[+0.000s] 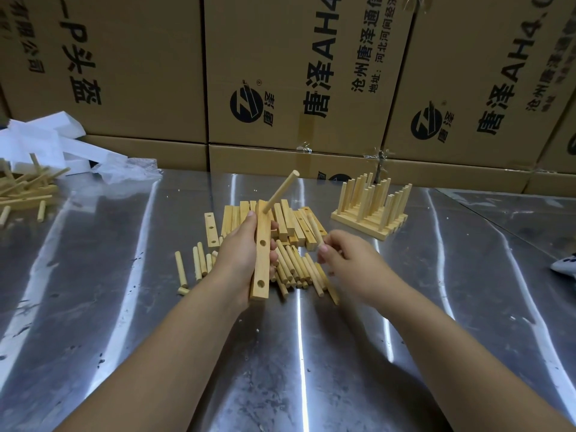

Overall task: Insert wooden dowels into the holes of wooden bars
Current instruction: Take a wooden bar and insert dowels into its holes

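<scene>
Two bare forearms reach over a shiny steel tabletop (124, 307), pretty scuffed and streaked with glare. The left hand (246, 247) is wrapped around a wooden bar (261, 263) held upright-ish over the middle. One dowel (280, 192) is stuck in its top hole and the two lower holes are empty. The right hand (349, 260), just beside it, pinches a second dowel (314, 227) in curled fingertips; it's a bit blurry.

Under the hands is a heap of loose dowels (293, 269), with a pile of bars (290, 222) behind it. Finished bars (371, 207) with their pegs standing up sit toward the far right edge. More dowels (21, 188) and white packing foam (46, 141) are at the far left corner.

Behind the far edge is a wall of cardboard boxes (311, 57), printed "唐泽AH4" with a round Z logo.
</scene>
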